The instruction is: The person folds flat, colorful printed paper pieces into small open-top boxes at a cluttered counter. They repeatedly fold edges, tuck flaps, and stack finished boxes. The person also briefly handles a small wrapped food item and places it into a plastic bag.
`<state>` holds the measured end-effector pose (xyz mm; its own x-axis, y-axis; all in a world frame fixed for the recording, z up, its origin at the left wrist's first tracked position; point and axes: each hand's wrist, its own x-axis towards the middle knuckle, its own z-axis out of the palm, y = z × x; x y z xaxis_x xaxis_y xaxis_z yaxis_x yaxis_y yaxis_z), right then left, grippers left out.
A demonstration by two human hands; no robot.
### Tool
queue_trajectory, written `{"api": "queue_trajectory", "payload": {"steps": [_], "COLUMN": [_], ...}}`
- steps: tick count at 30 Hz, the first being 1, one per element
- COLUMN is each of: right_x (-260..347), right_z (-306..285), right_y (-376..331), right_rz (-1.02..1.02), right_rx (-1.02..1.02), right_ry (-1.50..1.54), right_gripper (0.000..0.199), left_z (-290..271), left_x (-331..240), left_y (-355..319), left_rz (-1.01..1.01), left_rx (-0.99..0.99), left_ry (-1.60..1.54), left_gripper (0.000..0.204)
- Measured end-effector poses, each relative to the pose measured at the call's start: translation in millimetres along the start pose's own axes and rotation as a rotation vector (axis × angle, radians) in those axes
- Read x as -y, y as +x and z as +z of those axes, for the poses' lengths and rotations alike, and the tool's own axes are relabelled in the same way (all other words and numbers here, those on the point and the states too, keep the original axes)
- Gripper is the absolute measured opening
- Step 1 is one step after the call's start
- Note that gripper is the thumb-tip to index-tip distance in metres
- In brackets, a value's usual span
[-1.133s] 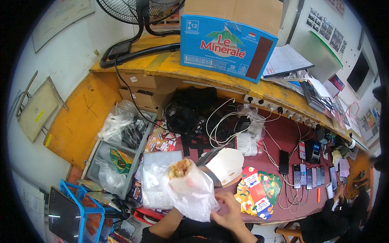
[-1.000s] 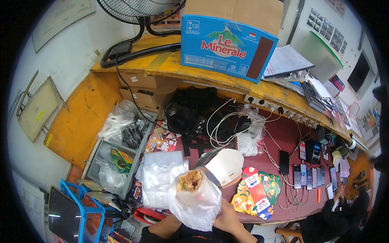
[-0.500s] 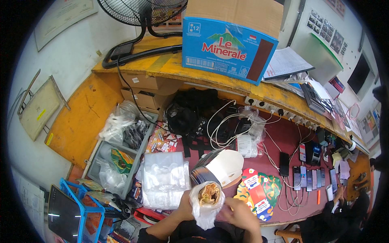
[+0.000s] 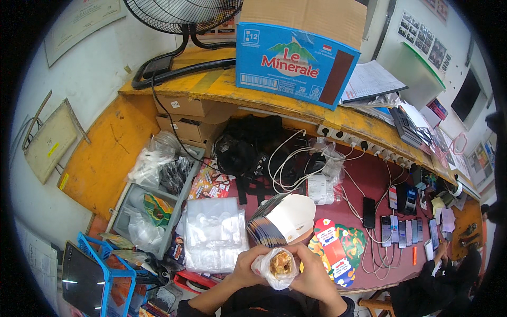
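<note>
A filled flatbread wrap (image 4: 281, 263) in a crumpled white wrapper is held upright in front of my body, its open browned top facing up. My left hand (image 4: 244, 268) grips it from the left side, fingers curled round the wrapper. On the opposite side my right hand (image 4: 310, 271) closes against the wrapper too, its fingertips partly hidden. Just beyond the wrap lies a fanned stack of cards or sleeves with a white paper piece (image 4: 293, 219) on top. A stack of clear plastic bags (image 4: 214, 227) lies to the left of it.
Colourful die-cut cards (image 4: 334, 248) lie right of my hands. Charging phones (image 4: 387, 230) and tangled cables fill the right side, near another person's arm (image 4: 443, 253). A grey divided bin (image 4: 174, 232) and blue basket (image 4: 108, 274) stand left. A blue carton (image 4: 296, 63) sits on the shelf.
My right hand has moved in from beside the wrap and now holds it along with my left. The wrap has tipped and shifted slightly right and down.
</note>
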<state>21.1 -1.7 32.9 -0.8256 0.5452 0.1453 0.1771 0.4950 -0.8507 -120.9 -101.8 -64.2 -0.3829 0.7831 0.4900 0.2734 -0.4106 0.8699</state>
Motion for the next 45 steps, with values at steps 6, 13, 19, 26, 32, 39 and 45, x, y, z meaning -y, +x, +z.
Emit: {"api": "queue_trajectory", "payload": {"steps": [6, 13, 19, 26, 32, 39, 45], "right_x": [23.2, 26.8, 36.7, 41.5, 22.8, -8.0, -17.6], "right_z": [-31.2, -33.9, -37.0, -68.1, -55.9, -59.6, -50.0], "right_y": [0.7, 4.7, 15.0, -14.5, 2.8, -9.0, 6.9], "right_rz": [0.12, -0.009, 0.019, -0.316, -0.3, 0.077, -0.053], "right_rx": [0.129, 0.202, 0.372, 0.194, 0.089, 0.19, 0.113], "right_ry": [-0.118, -0.097, 0.072, 0.154, -0.026, 0.182, 0.411], "right_gripper": [0.045, 0.038, 0.044, 0.042, 0.036, 0.025, 0.016], "left_z": [-3.9, -7.7, 5.1, 23.6, 18.8, 23.3, 14.8], "left_x": [14.8, 58.6, 71.4, 60.1, 46.2, 82.6, 80.0], "left_y": [-2.0, -25.7, -36.4, -25.4, -23.3, -33.7, -21.5], "left_rz": [-0.002, -0.068, -0.221, -0.312, -0.195, -0.47, -0.077], "left_rx": [0.012, 0.037, 0.059, 0.088, 0.116, 0.057, 0.213], "left_ry": [0.23, 0.237, 0.06, 0.026, 0.154, -0.257, 0.161], "left_gripper": [0.055, 0.059, 0.038, 0.045, 0.03, 0.025, 0.033]}}
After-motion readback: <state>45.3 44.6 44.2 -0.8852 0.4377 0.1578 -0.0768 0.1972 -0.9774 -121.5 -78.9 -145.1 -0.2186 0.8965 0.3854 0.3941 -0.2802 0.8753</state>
